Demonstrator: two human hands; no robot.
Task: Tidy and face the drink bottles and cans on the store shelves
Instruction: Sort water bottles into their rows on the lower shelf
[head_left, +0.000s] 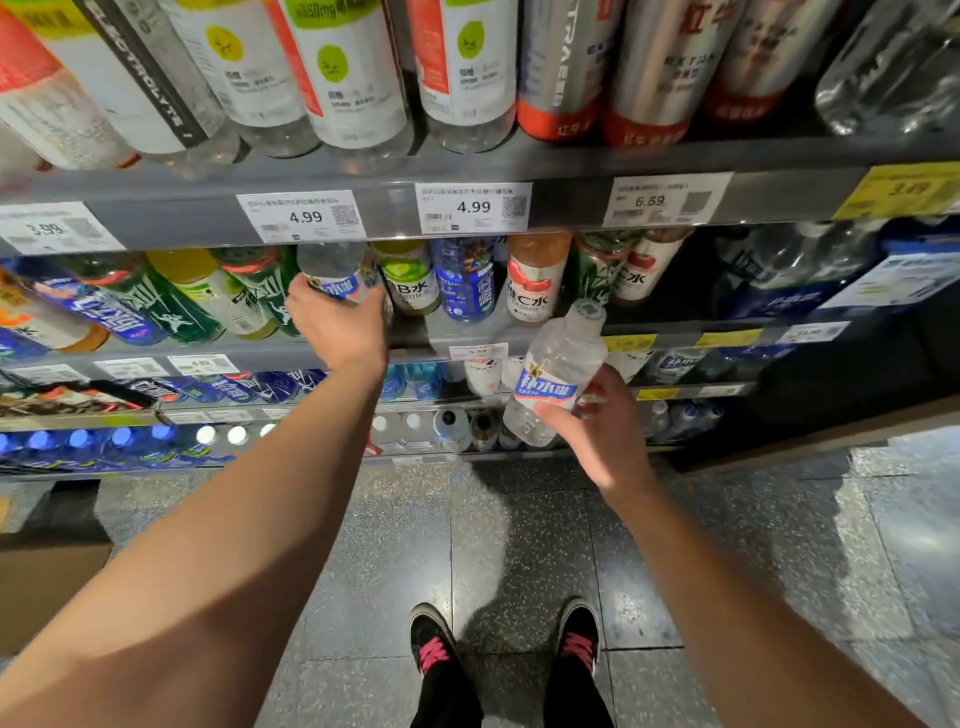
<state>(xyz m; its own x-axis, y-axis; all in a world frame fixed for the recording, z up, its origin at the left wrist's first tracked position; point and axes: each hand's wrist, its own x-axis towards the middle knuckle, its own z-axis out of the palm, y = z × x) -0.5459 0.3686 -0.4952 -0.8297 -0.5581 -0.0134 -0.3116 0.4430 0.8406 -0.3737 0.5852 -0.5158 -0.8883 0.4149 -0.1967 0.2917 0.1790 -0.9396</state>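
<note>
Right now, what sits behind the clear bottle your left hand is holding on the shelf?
The left hand grips a clear bottle at the shelf front. Beside it stand a green bottle and a yellow-green labelled bottle. Directly behind is hidden by the bottle and the dark shelf.

Two hands, left (337, 325) and right (605, 434); two clear blue-labelled bottles (556, 371) (335, 273); two black shoes (434, 642) (576, 636); two 4.99 price tags (301, 216) (474, 208).

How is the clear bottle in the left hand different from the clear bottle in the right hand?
The left hand grips its bottle on the shelf, among other drinks; the right hand holds its bottle out in front of the shelves. The shelf bottle's cap is hidden behind the price rail; the free bottle's white cap shows, tilted. Both are clear with the same blue label.
</note>
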